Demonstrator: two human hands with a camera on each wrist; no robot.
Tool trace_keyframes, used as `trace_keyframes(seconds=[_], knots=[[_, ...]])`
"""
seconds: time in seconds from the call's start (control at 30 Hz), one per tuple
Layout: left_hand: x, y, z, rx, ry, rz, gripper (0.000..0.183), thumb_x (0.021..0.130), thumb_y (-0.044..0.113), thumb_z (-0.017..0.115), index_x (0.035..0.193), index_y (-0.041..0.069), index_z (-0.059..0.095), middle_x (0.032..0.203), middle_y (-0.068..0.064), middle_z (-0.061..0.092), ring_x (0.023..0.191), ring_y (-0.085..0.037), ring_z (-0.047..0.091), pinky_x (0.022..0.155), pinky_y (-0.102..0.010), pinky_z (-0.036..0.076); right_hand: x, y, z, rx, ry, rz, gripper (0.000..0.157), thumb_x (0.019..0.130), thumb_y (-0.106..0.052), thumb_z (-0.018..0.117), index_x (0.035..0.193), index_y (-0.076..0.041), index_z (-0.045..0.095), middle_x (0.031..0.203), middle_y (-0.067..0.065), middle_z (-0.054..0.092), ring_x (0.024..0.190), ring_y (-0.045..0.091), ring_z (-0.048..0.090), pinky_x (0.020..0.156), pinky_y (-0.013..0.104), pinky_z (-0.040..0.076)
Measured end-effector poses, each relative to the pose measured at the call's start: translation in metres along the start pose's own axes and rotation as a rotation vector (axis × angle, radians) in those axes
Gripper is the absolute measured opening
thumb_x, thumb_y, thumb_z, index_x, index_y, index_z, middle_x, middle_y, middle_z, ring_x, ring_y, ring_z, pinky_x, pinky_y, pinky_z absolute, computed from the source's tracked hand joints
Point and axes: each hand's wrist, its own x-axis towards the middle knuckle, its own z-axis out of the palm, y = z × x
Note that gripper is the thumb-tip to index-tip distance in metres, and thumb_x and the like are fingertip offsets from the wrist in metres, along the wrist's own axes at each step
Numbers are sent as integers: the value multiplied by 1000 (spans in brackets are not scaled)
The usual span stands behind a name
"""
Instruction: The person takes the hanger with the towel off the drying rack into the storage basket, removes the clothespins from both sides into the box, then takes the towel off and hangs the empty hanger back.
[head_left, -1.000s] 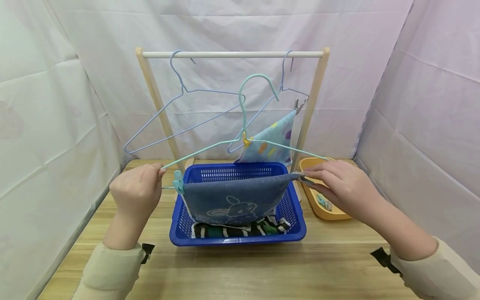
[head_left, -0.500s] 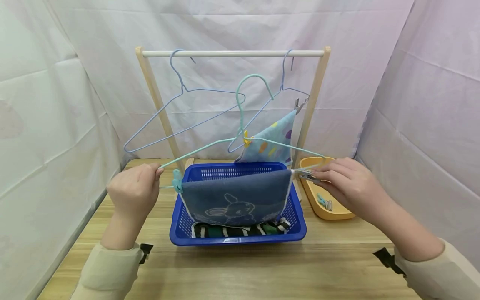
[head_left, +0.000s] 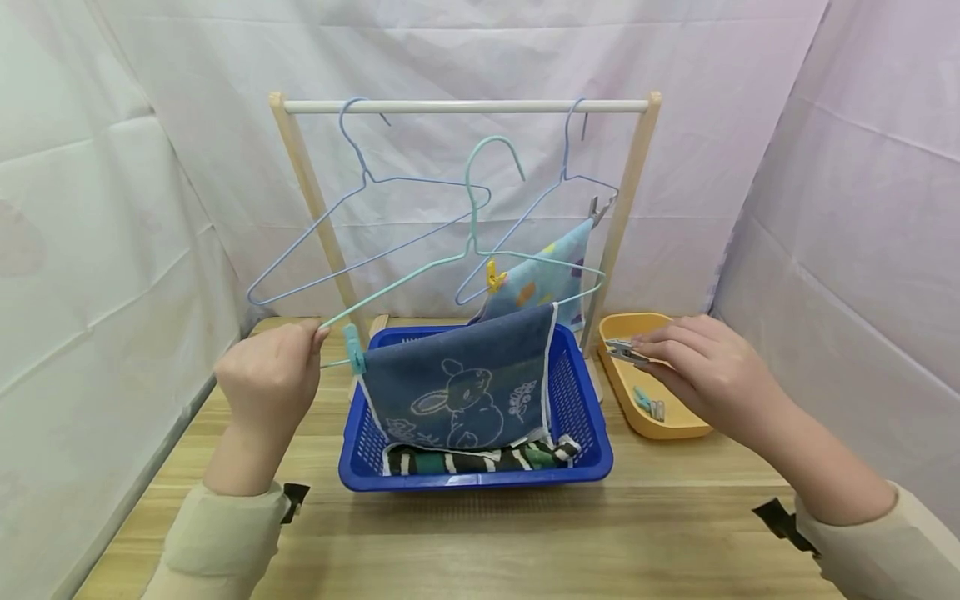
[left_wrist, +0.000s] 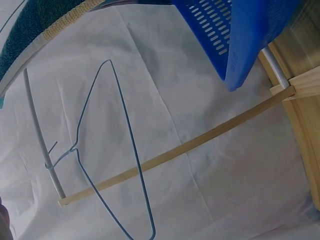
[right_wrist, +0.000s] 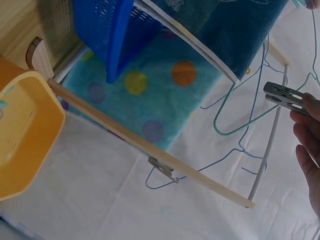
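Observation:
My left hand (head_left: pixel 272 371) grips the left end of a mint-green wire hanger (head_left: pixel 408 289), holding it tilted with its right end higher. Over the hanger's lower bar hangs a dark blue towel (head_left: pixel 465 383) with a rabbit pattern. A teal clothespin (head_left: pixel 355 349) fastens the towel's left side to the bar; its right side has no clip. Between thumb and fingers my right hand (head_left: pixel 701 362) pinches a grey clothespin (head_left: pixel 627 352), apart from towel and hanger. In the right wrist view the same clothespin (right_wrist: pixel 286 97) shows near the hanger's end.
Below the towel stands a blue basket (head_left: pixel 480 483) with a striped cloth (head_left: pixel 450 462) in it. Behind, a rack (head_left: pixel 465 107) carries two blue hangers, one with a dotted towel (head_left: pixel 551 279) clipped on. A yellow tray (head_left: pixel 675 432) with clothespins (head_left: pixel 649 405) lies at right.
The grey clothespin in my right hand has come off the towel's right corner and moved right. The hanger's right end has swung up and left with the towel; my left hand has barely moved.

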Motion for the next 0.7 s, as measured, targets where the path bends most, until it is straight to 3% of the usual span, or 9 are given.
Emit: trace_keyframes(seconds=[0.33,0.7], knots=[[15,4,6,-9,1,-13,43,104,29,48,77,-2,60,51,-11,43,34,-30,29,35,-36,11,-5,4,1,-23,-34,13,39,104,-28,49,90,1,71,86,8,71,72,24,63,68,35,47],[28,9,14,-5,19,-81,47,104,33,47,75,-1,60,49,-11,40,34,-30,30,39,-35,8,-12,10,3,-39,-20,25,41,103,-31,50,90,2,71,85,8,71,72,25,64,70,36,46]])
